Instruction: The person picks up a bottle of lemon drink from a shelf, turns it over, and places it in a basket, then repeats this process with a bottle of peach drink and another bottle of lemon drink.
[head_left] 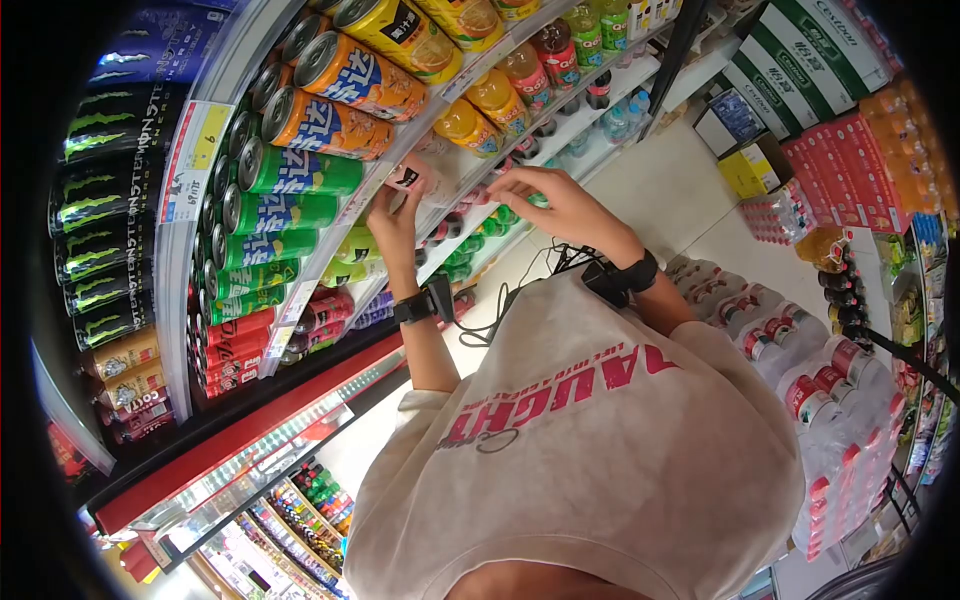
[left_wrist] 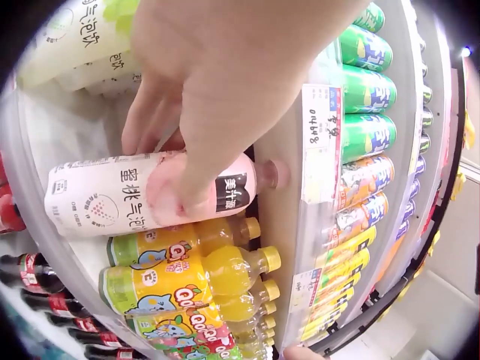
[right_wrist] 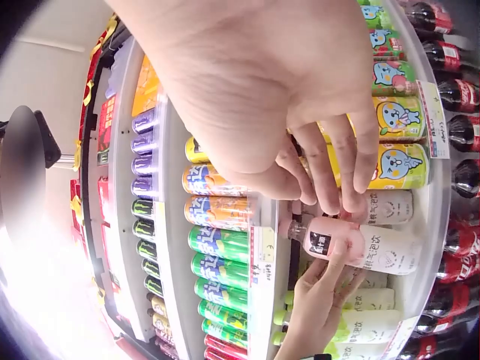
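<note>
And my left hand point(left_wrist: 225, 71) grips the pink-and-white bottle point(left_wrist: 157, 187), right beside the yellow Qoo bottles point(left_wrist: 169, 289); my right hand point(head_left: 565, 203) hovers nearby, fingers loosely bent!

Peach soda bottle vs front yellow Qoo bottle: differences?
The left hand grips the peach soda bottle; no hand grips the front yellow Qoo bottle. The peach bottle's label is white and pink; the Qoo bottle's yellow with a cartoon. The peach bottle's cap is pink, the Qoo bottle's yellow. Both are capped.
</note>
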